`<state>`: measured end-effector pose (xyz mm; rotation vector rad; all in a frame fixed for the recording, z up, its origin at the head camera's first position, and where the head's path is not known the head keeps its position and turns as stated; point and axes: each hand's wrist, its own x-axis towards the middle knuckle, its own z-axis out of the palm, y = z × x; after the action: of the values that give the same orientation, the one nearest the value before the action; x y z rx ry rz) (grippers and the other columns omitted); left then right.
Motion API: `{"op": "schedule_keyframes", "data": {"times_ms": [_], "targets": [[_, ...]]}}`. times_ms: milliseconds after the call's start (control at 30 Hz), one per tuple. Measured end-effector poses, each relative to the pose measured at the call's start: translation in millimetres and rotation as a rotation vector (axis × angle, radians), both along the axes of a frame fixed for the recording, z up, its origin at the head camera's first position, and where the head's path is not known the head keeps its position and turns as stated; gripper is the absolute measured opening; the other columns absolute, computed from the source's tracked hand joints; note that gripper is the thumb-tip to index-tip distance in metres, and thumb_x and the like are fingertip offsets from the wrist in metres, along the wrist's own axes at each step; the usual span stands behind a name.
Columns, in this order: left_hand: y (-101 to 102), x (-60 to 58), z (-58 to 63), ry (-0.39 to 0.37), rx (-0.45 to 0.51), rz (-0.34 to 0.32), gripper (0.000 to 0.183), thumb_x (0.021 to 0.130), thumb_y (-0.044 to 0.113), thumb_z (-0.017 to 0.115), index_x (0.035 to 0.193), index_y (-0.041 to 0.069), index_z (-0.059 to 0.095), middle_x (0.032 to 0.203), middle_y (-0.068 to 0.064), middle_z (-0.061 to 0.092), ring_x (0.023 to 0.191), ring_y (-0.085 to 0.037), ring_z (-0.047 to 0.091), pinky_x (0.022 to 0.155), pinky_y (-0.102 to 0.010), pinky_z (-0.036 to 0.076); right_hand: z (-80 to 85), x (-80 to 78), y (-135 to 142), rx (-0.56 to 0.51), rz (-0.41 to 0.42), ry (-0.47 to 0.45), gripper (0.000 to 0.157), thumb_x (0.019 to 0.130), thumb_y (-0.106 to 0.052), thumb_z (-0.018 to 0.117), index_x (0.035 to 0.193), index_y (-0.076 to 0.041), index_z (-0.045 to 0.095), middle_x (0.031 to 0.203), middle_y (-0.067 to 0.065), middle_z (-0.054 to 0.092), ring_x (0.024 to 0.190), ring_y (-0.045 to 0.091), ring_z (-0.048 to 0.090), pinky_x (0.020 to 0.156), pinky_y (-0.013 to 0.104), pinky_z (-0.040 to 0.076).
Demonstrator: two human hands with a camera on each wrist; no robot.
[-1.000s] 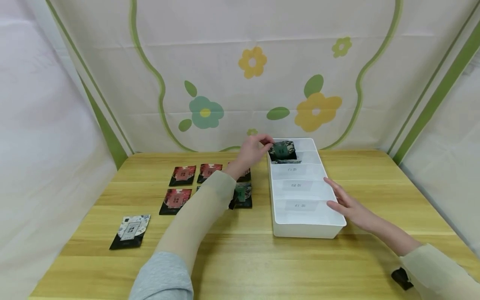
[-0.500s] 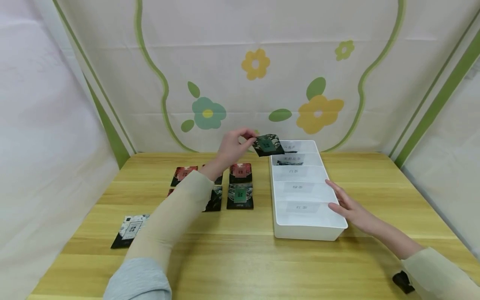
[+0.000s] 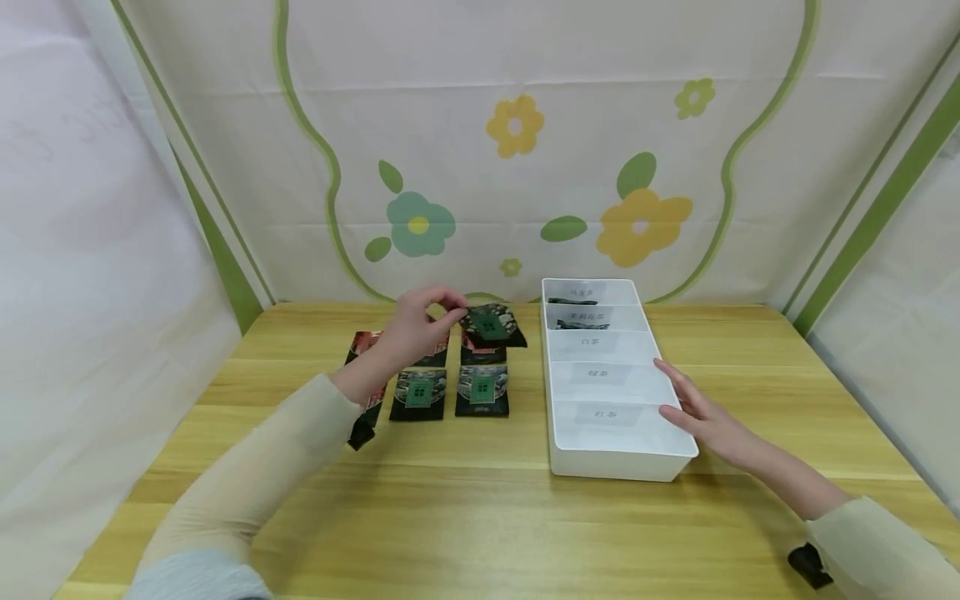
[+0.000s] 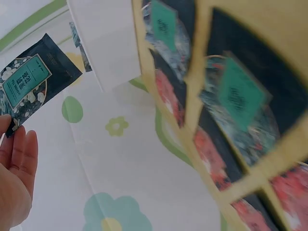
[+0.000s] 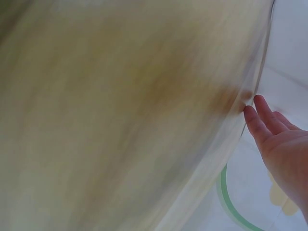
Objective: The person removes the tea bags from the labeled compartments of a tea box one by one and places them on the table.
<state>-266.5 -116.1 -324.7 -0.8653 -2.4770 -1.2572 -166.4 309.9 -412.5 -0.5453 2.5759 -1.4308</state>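
Note:
My left hand (image 3: 420, 325) pinches a dark tea sachet (image 3: 491, 325) with a green label by its corner, raised over the back row of sachets. In the left wrist view, thumb and fingers hold this same sachet (image 4: 30, 79) at its lower corner. A white divided box (image 3: 624, 463) stands to the right, dark sachets showing in its two rear compartments. My right hand (image 3: 705, 421) rests at the box's right rim, fingers extended; in the right wrist view the hand (image 5: 281, 144) has its fingers fairly straight.
Two green-labelled sachets, a left one (image 3: 417, 396) and a right one (image 3: 482, 390), lie flat left of the box. Red sachets (image 3: 365, 342) lie behind and beside them, partly covered by the left hand and arm. A printed curtain (image 3: 450, 100) closes off the table's back.
The left hand has carried the green-labelled sachet leftward from over the box's rear compartments to above the sachets on the table. The right hand stays at the box rim.

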Motion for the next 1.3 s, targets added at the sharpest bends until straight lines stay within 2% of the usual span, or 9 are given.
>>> {"op": "schedule_keyframes", "data": {"times_ms": [133, 233, 367, 433, 500, 633, 700, 933, 1300], "targets": [[-22, 16.9, -4.5, -0.053, -0.031, 0.025, 0.009, 0.095, 0.011, 0.064, 0.103, 0.014, 0.069, 0.093, 0.002, 0.063, 0.076, -0.014, 0.059, 0.059, -0.029, 0.05, 0.4, 0.4, 0, -0.018, 0.0, -0.014, 0.068, 0.103, -0.013, 0.047, 0.158, -0.02, 0.007, 0.159, 0.022, -0.002, 0.135, 0.06, 0.008, 0.099, 0.072, 0.016], [-40, 27.2, -8.7, -0.005, -0.078, 0.039, 0.011, 0.094, 0.009, 0.065, 0.102, 0.014, 0.07, 0.093, 0.003, 0.065, 0.072, -0.013, 0.056, 0.058, -0.029, 0.046, 0.5, 0.1, 0, -0.024, 0.005, -0.017, 0.069, 0.103, -0.013, 0.048, 0.158, -0.019, 0.006, 0.159, 0.021, -0.002, 0.135, 0.06, 0.008, 0.098, 0.072, 0.017], [-64, 39.5, -14.7, -0.008, -0.117, 0.019, 0.012, 0.093, 0.003, 0.065, 0.102, 0.009, 0.07, 0.094, -0.001, 0.069, 0.072, -0.017, 0.058, 0.063, -0.033, 0.048, 0.5, -1.0, 0, -0.023, 0.018, -0.01, 0.069, 0.103, -0.011, 0.048, 0.158, -0.02, 0.006, 0.159, 0.021, -0.001, 0.134, 0.06, 0.012, 0.105, 0.053, 0.027], [-76, 45.2, -18.2, -0.069, -0.121, 0.007, 0.012, 0.093, 0.001, 0.064, 0.102, 0.007, 0.069, 0.097, -0.003, 0.068, 0.077, -0.019, 0.062, 0.066, -0.035, 0.052, 0.3, -1.4, 0, -0.016, 0.018, -0.007, 0.07, 0.103, -0.012, 0.048, 0.158, -0.02, 0.006, 0.159, 0.021, 0.0, 0.134, 0.06, 0.013, 0.104, 0.035, 0.032], [-88, 50.7, -21.2, -0.126, -0.138, -0.002, 0.012, 0.094, 0.001, 0.062, 0.102, 0.007, 0.068, 0.1, -0.005, 0.067, 0.08, -0.021, 0.062, 0.068, -0.033, 0.053, -0.1, -1.7, 0, -0.014, 0.017, -0.006, 0.07, 0.103, -0.012, 0.048, 0.158, -0.02, 0.007, 0.159, 0.021, 0.001, 0.134, 0.059, 0.014, 0.103, 0.031, 0.033], [-108, 59.8, -26.4, -0.24, -0.158, -0.019, 0.012, 0.096, 0.001, 0.06, 0.102, 0.008, 0.066, 0.1, -0.007, 0.064, 0.067, -0.024, 0.06, 0.058, -0.032, 0.053, -0.3, -1.8, 0, -0.025, 0.016, -0.01, 0.069, 0.103, -0.011, 0.048, 0.158, -0.019, 0.006, 0.159, 0.021, -0.001, 0.134, 0.061, 0.011, 0.104, 0.058, 0.025], [-118, 63.4, -28.7, -0.248, -0.182, -0.029, 0.012, 0.096, 0.001, 0.06, 0.101, 0.009, 0.066, 0.096, -0.005, 0.064, 0.066, -0.022, 0.059, 0.058, -0.032, 0.052, -0.2, -1.6, 0, -0.022, 0.014, -0.007, 0.069, 0.103, -0.011, 0.048, 0.158, -0.019, 0.006, 0.159, 0.021, -0.001, 0.134, 0.061, 0.011, 0.102, 0.062, 0.024], [-142, 69.8, -37.5, -0.227, -0.326, -0.066, 0.014, 0.094, 0.003, 0.064, 0.096, 0.016, 0.066, 0.09, 0.005, 0.064, 0.079, -0.011, 0.057, 0.069, -0.033, 0.049, -0.1, -2.3, 1, -0.024, 0.012, 0.004, 0.069, 0.103, -0.012, 0.048, 0.158, -0.018, 0.007, 0.159, 0.022, 0.0, 0.133, 0.061, 0.014, 0.092, 0.01, 0.03], [-164, 70.8, -51.7, -0.276, -0.466, -0.057, 0.009, 0.092, 0.004, 0.066, 0.094, 0.013, 0.065, 0.081, 0.007, 0.061, 0.071, -0.007, 0.055, 0.064, -0.029, 0.048, -0.2, -2.7, 0, -0.041, 0.023, -0.006, 0.068, 0.103, -0.011, 0.047, 0.158, -0.018, 0.007, 0.159, 0.023, 0.0, 0.133, 0.06, 0.016, 0.088, 0.006, 0.029]]}}
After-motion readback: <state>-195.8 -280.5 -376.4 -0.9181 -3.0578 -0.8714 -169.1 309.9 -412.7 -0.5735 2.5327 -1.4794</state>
